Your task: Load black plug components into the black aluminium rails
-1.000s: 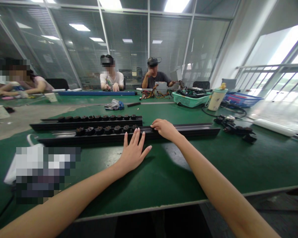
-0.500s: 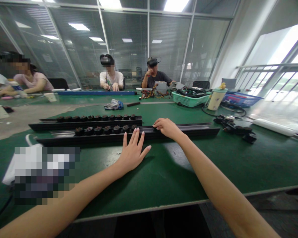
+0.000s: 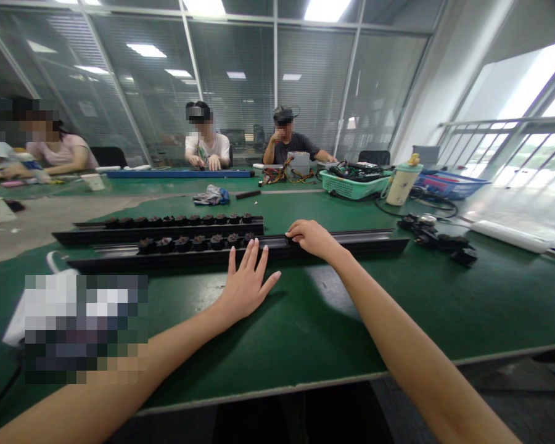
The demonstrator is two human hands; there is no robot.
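A long black rail lies across the green table in front of me, with a row of small black parts in its channel. Spread and flat, my left hand touches the rail's near side with its fingertips, by the right end of the row. Farther right, my right hand reaches over the rail, its fingers pinched at a small black part in the channel, mostly hidden by the hand. Behind lies a second black rail with a similar row of parts.
Loose black parts lie to the right, near a white roll. Farther back are a green basket, a cream bottle and a grey cloth. Several people sit around the table. A white adapter lies at left, partly blurred.
My hands keep almost the same place and pose. Across the table, the person at right has moved a hand near the grey box. The person at far left has shifted slightly left.
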